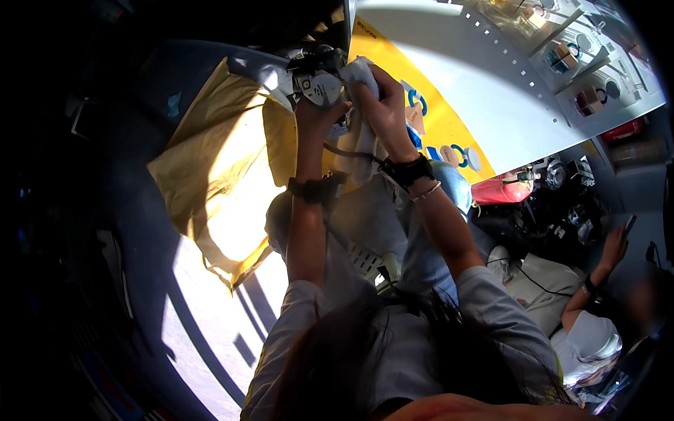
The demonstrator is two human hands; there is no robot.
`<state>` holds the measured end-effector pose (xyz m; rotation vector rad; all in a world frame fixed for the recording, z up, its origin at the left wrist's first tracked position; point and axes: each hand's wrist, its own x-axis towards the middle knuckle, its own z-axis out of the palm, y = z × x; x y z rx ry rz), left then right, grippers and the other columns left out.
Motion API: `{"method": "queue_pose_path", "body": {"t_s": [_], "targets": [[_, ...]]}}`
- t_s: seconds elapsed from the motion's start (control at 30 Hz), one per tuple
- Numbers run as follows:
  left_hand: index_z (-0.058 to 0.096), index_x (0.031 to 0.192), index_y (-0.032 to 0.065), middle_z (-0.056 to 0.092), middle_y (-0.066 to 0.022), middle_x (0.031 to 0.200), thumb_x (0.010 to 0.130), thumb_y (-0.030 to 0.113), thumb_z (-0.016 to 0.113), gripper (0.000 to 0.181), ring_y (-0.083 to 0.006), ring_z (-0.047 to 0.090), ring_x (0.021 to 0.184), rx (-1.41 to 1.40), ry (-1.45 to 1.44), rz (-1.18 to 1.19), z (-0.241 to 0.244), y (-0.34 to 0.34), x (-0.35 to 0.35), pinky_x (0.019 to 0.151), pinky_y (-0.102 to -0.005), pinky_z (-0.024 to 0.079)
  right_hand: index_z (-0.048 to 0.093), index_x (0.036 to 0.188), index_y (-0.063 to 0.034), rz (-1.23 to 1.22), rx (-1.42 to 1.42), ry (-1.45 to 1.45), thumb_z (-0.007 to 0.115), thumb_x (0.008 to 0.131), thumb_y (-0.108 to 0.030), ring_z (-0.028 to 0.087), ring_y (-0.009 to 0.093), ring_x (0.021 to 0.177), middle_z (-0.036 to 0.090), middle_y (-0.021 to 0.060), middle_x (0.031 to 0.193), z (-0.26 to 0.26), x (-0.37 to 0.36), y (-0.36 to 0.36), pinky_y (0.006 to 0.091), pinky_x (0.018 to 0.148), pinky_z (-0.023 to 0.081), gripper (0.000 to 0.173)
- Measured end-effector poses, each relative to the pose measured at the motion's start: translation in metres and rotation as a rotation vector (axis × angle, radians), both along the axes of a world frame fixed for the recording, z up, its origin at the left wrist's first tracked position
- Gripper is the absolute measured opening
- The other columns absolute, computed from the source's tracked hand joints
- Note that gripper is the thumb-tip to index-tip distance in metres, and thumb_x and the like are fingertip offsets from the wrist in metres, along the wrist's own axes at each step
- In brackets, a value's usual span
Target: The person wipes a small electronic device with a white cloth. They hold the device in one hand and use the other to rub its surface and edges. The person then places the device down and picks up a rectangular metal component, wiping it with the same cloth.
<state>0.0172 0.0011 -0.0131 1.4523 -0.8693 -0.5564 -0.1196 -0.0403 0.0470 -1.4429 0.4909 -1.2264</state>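
Note:
My left hand (316, 118) grips the lower part of a small mechanical device (320, 87), its thumb pointing right. The device has a pale rounded face and dark upper parts; exactly what it is I cannot tell. Close beside it on the right, my right hand (384, 102) pinches a crumpled white cloth or tissue (360, 68) against the device's right side. Whether the cloth touches the device is not clear. A dark cable (350, 152) runs below both hands towards my right wrist. Both wrists wear black bands.
A yellow sheet or bag (237, 158) spreads over the left side. At right stands a white table (463, 84) with a yellow border, tags and small display items. Below it are a red fire extinguisher (503, 190) and a dark heap of equipment (558, 216). A person (584, 337) sits nearby holding a phone.

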Motion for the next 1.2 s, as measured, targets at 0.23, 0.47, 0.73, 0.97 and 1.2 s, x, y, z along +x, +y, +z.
{"method": "queue_pose_path", "body": {"t_s": [0.23,0.47,0.73,0.97,1.2], "targets": [[0.059,0.104,-0.0011,0.066,-0.0093,0.093,0.057,0.005,0.081,0.052,-0.0182,0.065,0.08,0.022,0.233,-0.082,0.011,0.003,-0.004,0.07,-0.0293,0.054,0.059,0.103,0.0036,-0.042,0.06,0.028,0.058,0.083,-0.012,0.054,0.009,0.069,0.06,0.0041,0.078,-0.001,0.002,-0.002,0.0247,0.061,0.045,0.024],[0.055,0.11,-0.0004,0.063,-0.0086,0.097,0.059,-0.005,0.076,0.055,-0.0189,0.063,0.084,-0.068,0.399,-0.065,0.027,0.011,-0.013,0.07,-0.0287,0.054,0.058,0.113,0.0034,0.022,-0.078,0.12,0.059,0.088,-0.016,0.056,0.009,0.087,0.063,0.0062,0.098,-0.001,0.0,0.007,0.0222,0.077,0.046,0.032],[0.055,0.11,0.0001,0.062,-0.0079,0.099,0.057,0.001,0.078,0.058,-0.0182,0.062,0.089,-0.093,0.266,-0.081,0.033,0.013,-0.016,0.073,-0.0291,0.053,0.058,0.103,0.0013,-0.061,0.146,0.008,0.063,0.084,-0.011,0.057,0.014,0.069,0.059,0.0055,0.078,0.015,-0.001,0.015,0.0256,0.063,0.047,0.023],[0.057,0.107,0.0012,0.063,-0.0061,0.097,0.056,-0.001,0.076,0.055,-0.0171,0.061,0.088,-0.19,0.137,-0.06,0.018,0.006,-0.012,0.072,-0.0281,0.053,0.058,0.101,0.0024,-0.184,-0.393,0.092,0.062,0.081,-0.007,0.058,0.023,0.078,0.058,0.0138,0.09,0.009,-0.002,0.009,0.0301,0.07,0.046,0.022],[0.054,0.111,0.0011,0.063,-0.0074,0.102,0.057,-0.001,0.077,0.058,-0.0172,0.061,0.089,-0.179,0.184,-0.034,0.027,0.011,-0.013,0.074,-0.0283,0.053,0.057,0.101,0.0027,-0.087,-0.471,0.216,0.055,0.08,-0.003,0.053,0.018,0.076,0.057,0.0102,0.086,0.002,-0.005,0.002,0.0267,0.068,0.044,0.022]]}}
